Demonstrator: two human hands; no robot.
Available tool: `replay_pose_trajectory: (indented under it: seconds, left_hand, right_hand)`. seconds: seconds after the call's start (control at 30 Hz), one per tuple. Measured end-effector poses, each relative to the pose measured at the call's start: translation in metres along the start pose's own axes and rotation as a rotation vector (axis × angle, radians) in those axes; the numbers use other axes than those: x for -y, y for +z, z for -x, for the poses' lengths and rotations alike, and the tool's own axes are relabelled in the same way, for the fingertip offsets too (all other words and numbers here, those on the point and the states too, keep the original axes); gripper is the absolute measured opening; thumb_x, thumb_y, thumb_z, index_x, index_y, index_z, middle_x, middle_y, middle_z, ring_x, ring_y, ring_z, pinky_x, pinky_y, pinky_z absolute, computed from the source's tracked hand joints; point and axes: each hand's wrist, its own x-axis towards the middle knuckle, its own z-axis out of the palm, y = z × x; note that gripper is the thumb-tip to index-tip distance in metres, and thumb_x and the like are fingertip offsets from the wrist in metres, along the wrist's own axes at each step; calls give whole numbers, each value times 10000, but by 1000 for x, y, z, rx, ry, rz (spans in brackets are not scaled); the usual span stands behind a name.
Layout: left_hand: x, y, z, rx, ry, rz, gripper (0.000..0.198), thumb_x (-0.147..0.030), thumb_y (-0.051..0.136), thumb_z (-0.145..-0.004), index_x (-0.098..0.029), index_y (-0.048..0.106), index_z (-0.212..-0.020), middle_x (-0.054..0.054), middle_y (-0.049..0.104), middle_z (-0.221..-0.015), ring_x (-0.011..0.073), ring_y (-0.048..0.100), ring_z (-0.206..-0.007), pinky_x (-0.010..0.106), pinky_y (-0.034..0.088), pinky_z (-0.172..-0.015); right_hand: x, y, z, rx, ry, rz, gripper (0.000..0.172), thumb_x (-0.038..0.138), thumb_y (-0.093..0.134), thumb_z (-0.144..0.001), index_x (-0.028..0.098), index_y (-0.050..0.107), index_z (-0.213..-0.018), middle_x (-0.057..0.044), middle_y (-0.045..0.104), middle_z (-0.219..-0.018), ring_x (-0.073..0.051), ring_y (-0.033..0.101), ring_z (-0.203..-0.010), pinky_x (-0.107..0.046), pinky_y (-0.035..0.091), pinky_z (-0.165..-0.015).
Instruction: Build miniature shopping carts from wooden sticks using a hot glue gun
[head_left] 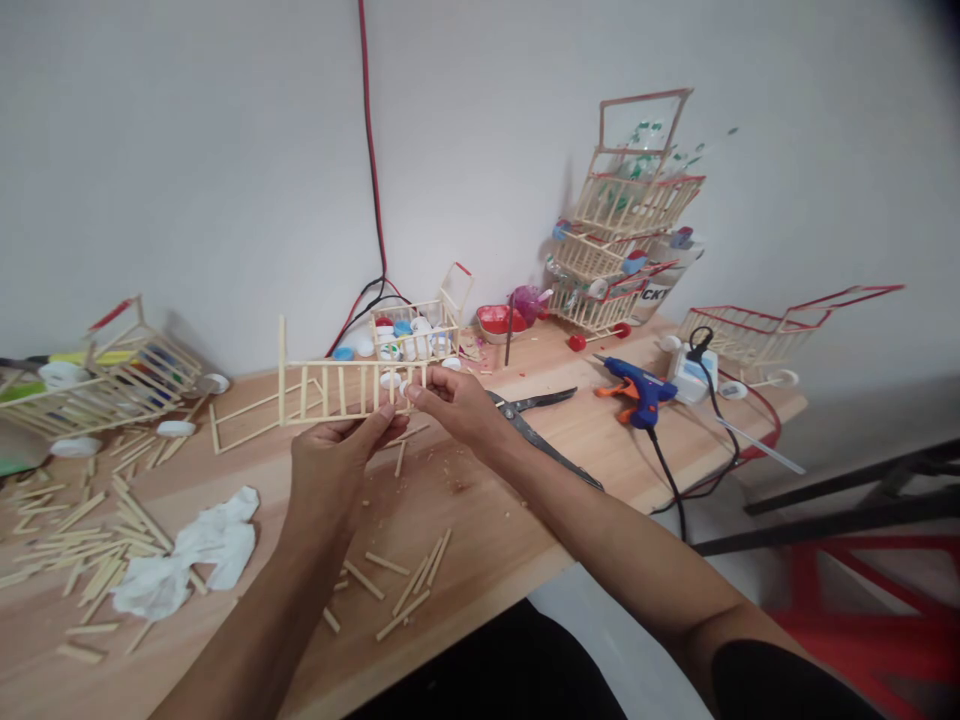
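Above the table I hold a ladder-like wooden stick frame (341,390), with two long rails and several short slats between them. A longer stick stands across its left end. My left hand (337,455) grips the lower rail from below, the thumb on the slats. At the frame's right end, my right hand (457,405) pinches the frame near its last slat; whether a loose stick is also between those fingers cannot be made out. Behind it, a plain stick rectangle (255,440) lies on the wood. Cutting pliers (536,420) rest just beyond my right wrist.
A blue glue gun (637,390) stands at the right, its cord trailing off the edge. Stick carts (622,240) are stacked behind it; another cart (420,335) holds bottle caps. Loose sticks (97,550) and crumpled tissue (217,540) cover the left. A red dish (502,322) sits near the wall.
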Motion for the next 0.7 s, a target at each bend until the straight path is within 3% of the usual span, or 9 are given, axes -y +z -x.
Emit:
replay_pose_trajectory:
  seconds: [0.27,0.7]
  left_hand:
    - [3,-3,-5,1,-47,137,257,-221,863,-543,-118,762,-756,53,757,-749,154,699,-715,287,583,-818]
    - [9,-1,-6,23,-63,158,270,-233,884,-501,-122,762,-714,60,751,-729,147,695,-691,242,586,-749]
  right_hand:
    - [6,-6,0,18,-10,-60,310,465,641,-769,173,645,-873,-12,636,-851,-151,577,-836,-268,430,-784]
    - [7,-4,1,5,70,-121,281,435,671,-731,173,576,-769,40,519,-674,-89,438,-605,-226,319,-589]
